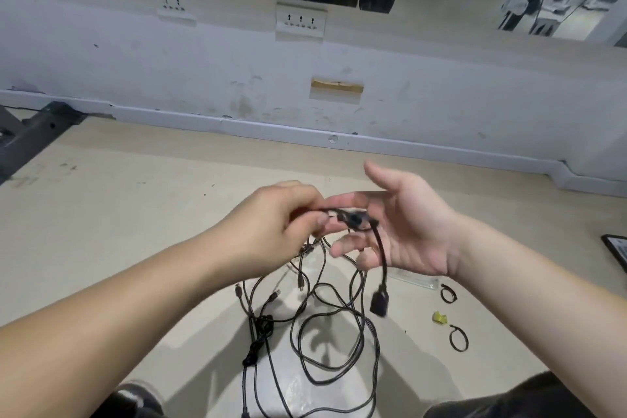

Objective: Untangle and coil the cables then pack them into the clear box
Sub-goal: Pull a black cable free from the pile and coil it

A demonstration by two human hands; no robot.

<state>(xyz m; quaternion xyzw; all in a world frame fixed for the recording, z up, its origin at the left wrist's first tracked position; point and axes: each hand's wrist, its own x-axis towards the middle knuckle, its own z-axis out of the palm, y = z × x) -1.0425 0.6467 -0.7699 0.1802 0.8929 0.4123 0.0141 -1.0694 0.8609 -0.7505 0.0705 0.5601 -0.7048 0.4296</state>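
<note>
while the left hand (271, 227) pinches a black cable knot (353, 219) between thumb and fingers, the right hand (407, 224) lies open, palm up, fingers spread under the same knot. a thin, glossy lead drops from it to a boxy black plug (379, 302) hanging in the air. below, the tangled cables (325, 326) loop loosely over a smooth beige floor (118, 214) (scuffed in places). two small black cable ties (458, 338) curl on the right, near a yellow scrap (439, 317). a clear plastic edge (417, 278), possibly the box, shows under the right wrist. far off stands a chipped grey wall (169, 71) with sockets (300, 22).
</note>
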